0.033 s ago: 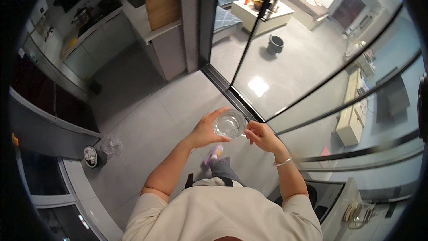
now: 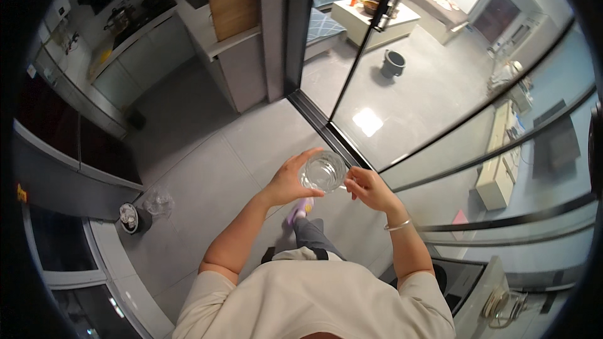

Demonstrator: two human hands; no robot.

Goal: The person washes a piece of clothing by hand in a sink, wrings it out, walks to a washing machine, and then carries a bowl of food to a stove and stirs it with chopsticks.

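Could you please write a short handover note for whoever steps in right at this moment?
Left hand: wrapped round the clear glass, carrying it at chest height over the grey floor.
Right hand: at the glass's right side, fingertips at its handle or rim; contact hard to tell.
Glass: upright, looks empty.
Done: glass is in hand.
Left: nothing set down yet; person stands by the sliding glass door.

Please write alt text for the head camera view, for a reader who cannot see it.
Seen from above, a person holds a clear glass with both hands, left hand and right hand, standing on a grey tiled floor beside a glass sliding door.
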